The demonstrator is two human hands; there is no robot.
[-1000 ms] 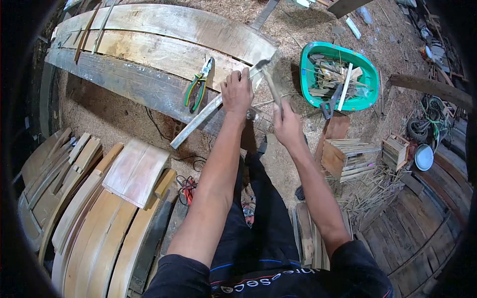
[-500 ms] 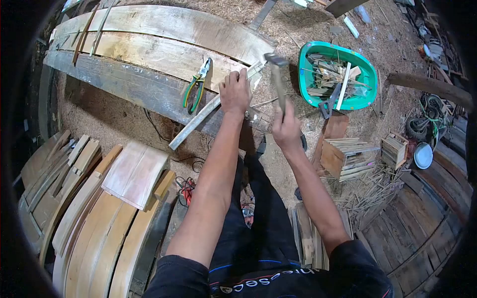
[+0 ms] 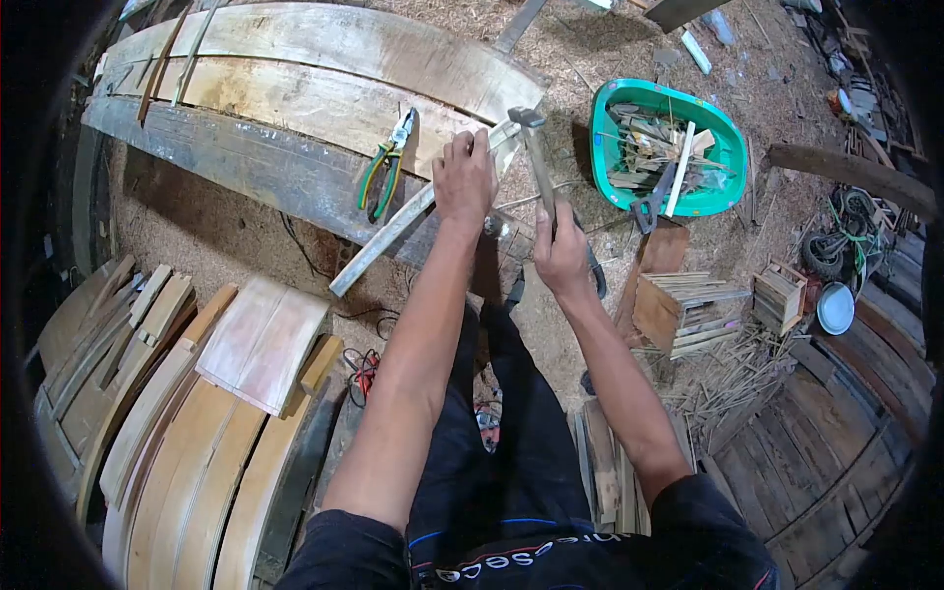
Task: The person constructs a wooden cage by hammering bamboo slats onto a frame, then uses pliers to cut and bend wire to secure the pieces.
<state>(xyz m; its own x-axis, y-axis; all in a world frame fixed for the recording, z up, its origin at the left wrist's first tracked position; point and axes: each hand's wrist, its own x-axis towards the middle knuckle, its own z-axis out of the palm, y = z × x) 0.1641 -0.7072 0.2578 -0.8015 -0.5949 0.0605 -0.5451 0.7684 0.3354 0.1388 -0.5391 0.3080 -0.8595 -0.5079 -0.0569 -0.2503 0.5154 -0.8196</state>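
Note:
My left hand is closed around a narrow wooden strip, which lies slantwise over the plank bench. A hammer is gripped by its handle in my right hand. Its metal head overlaps the far end of the strip in this view, just beyond my left fingers. Pliers with green and yellow handles rest on the bench to the left of my left hand, jaws pointing away from me.
A green tub of wood scraps stands right of the bench, with a handsaw leaning at its rim. Small slatted wooden boxes sit below it. Stacked boards fill the lower left. Thin sticks lie on the floor at right.
The hammer head has moved slightly left onto the strip's far end. My left hand keeps its hold on the strip, and the pliers stay in place.

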